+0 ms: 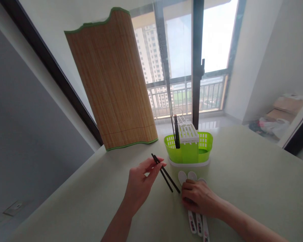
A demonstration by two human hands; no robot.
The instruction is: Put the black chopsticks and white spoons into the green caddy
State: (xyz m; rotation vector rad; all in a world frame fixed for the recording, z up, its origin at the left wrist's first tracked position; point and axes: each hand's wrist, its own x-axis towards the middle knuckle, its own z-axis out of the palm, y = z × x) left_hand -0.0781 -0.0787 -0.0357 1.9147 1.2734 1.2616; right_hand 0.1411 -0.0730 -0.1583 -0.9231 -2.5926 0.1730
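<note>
- The left hand (138,183) has its fingers clamped on 2 black chopsticks (166,173), held just above the surface (255,174), tips slanting toward the right hand.
- The right hand (198,196) lies flat on 3 white spoons (192,178), fingers together and pressing rather than gripping; the spoon bowls point at the green caddy (189,148).
- Several black chopsticks (176,131) already stand upright in the caddy's left compartment, beside its white insert (188,131).
- Judging by this, sorting is partly done: the held pair and all 3 spoons remain outside.
- A rolled bamboo mat (111,77) stands behind.
</note>
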